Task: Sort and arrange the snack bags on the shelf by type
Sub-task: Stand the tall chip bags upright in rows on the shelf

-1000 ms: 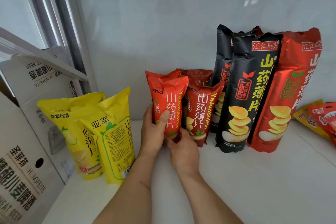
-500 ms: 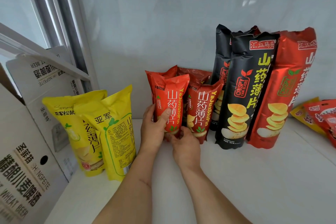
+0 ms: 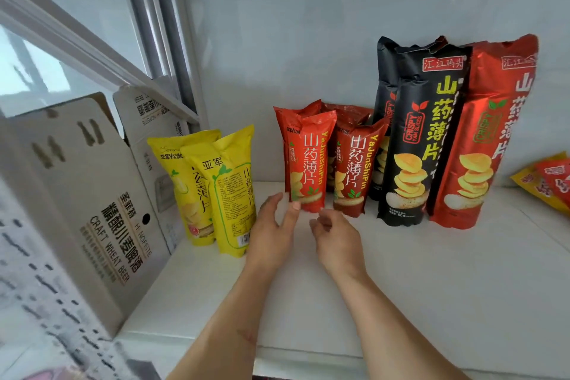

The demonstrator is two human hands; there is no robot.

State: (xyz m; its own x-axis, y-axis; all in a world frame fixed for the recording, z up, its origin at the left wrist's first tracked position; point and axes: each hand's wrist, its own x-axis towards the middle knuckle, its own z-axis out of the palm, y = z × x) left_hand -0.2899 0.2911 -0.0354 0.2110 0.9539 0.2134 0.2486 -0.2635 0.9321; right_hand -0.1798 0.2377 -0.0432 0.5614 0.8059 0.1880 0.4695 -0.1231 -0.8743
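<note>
Two tall groups: glossy black foil chip bags (image 3: 413, 145) and a tall red foil chip bag (image 3: 484, 139) stand upright together at the white shelf (image 3: 401, 287) back, right.
Yellow pair: yellow plastic snack bags (image 3: 216, 188) upright, left.
Small red pouches (image 3: 308, 160): grouped centre, long axis vertical, print facing out.
Left: loose packets (image 3: 549, 182) lying flat far right, unsorted.
Grip: left hand (image 3: 274, 225) open, thumb touching a pouch; right hand (image 3: 336, 234) loosely curled, empty.

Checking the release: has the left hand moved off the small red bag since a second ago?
Yes. The left hand has let go and dropped toward the shelf front; the red bag stands alone.
</note>
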